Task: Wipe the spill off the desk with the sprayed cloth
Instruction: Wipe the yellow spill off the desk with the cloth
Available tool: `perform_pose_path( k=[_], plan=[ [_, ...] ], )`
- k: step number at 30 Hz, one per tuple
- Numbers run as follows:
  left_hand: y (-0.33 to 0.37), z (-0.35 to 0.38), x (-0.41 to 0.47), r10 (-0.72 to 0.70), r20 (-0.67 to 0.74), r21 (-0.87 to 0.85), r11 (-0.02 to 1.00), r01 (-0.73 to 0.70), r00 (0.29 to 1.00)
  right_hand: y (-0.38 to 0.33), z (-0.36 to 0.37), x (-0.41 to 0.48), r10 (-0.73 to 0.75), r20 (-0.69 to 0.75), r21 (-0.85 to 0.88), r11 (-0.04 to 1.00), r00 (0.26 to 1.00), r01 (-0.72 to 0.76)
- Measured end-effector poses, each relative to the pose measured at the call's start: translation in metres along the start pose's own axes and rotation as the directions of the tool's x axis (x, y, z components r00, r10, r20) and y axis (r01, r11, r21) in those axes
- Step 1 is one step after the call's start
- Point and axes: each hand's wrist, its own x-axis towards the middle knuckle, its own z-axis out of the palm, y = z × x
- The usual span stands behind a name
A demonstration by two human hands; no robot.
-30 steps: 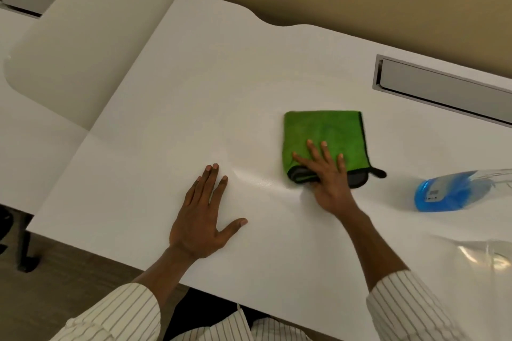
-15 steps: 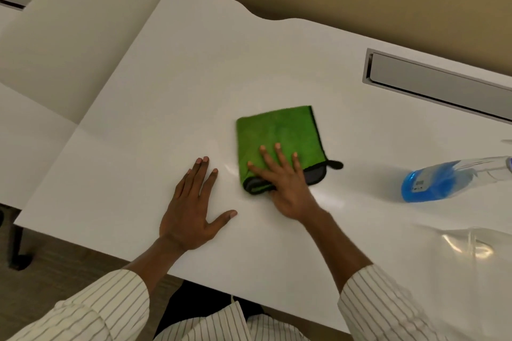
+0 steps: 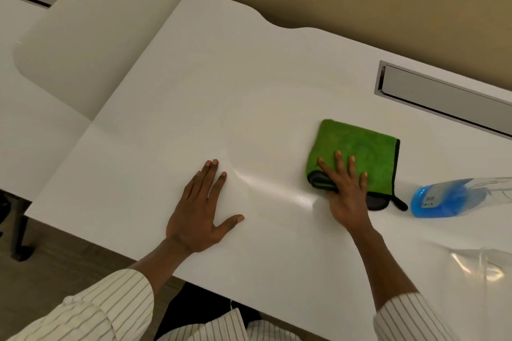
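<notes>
the green cloth lay folded flat on the white bench, right of centre in the frame, its long side running roughly left to right and its dark edge trim toward the lower right. the right hand rested on the cloth's near edge, fingers spread flat and pressing down rather than pinching — palm on the bench, fingertips on the fabric. the left hand lay well apart, lower centre of the frame, fingers mostly together with the thumb out, flat on the bare bench and holding nothing.

between the two hands ran a shiny wet streak, stretching from just beside the cloth's lower left corner toward the left hand's fingertips. so what remained to wipe lay to the left of the cloth, and the right hand, already on it, was clearly the nearer one — the likely next stroke was a push leftward along that streak.

a blue spray bottle lay on its side at the right edge of the frame, just beside the cloth's trailing loop; a rightward stroke could have knocked it.
</notes>
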Motion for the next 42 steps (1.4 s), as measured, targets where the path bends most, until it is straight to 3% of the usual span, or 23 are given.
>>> perform_pose_path(
  k=[3, 6, 9, 13, 17, 23, 33, 42],
  plan=[
    [-0.001, -0.001, 0.0, -0.01, 0.004, -0.008, 1.0, 0.01, 1.0, -0.028, 0.007, 0.052, 0.025, 0.006, -0.02, 1.0, 1.0, -0.024],
    [-0.002, -0.001, -0.001, -0.008, 0.004, -0.009, 1.0, 0.008, 1.0, -0.057, 0.018, 0.07, -0.141, 0.099, -0.007, 0.99, 0.985, 0.143],
    [-0.003, 0.0, -0.001, 0.006, -0.022, -0.013, 1.0, -0.007, 1.0, -0.077, 0.028, 0.053, -0.352, 0.202, 0.061, 0.936, 0.914, 0.347],
    [-0.003, 0.001, 0.0, 0.021, -0.037, -0.018, 1.0, -0.022, 0.999, -0.075, 0.043, 0.0, -0.461, 0.2, 0.083, 0.887, 0.865, 0.453],
    [-0.002, 0.001, 0.001, 0.015, -0.029, -0.024, 1.0, -0.016, 0.999, -0.064, 0.046, -0.027, -0.459, 0.16, 0.046, 0.888, 0.874, 0.458],
    [-0.004, 0.001, 0.001, 0.012, -0.025, -0.013, 1.0, -0.012, 1.0, -0.101, 0.048, 0.006, -0.394, 0.168, 0.023, 0.918, 0.904, 0.396],
    [-0.002, -0.002, -0.001, -0.02, 0.028, -0.009, 1.0, 0.02, 0.999, -0.191, 0.048, 0.137, -0.459, 0.339, -0.089, 0.854, 0.821, 0.513],
    [-0.003, -0.002, 0.0, -0.018, 0.014, -0.025, 1.0, 0.018, 1.0, -0.19, 0.031, 0.218, -0.328, 0.28, -0.099, 0.925, 0.902, 0.367]
  ],
)
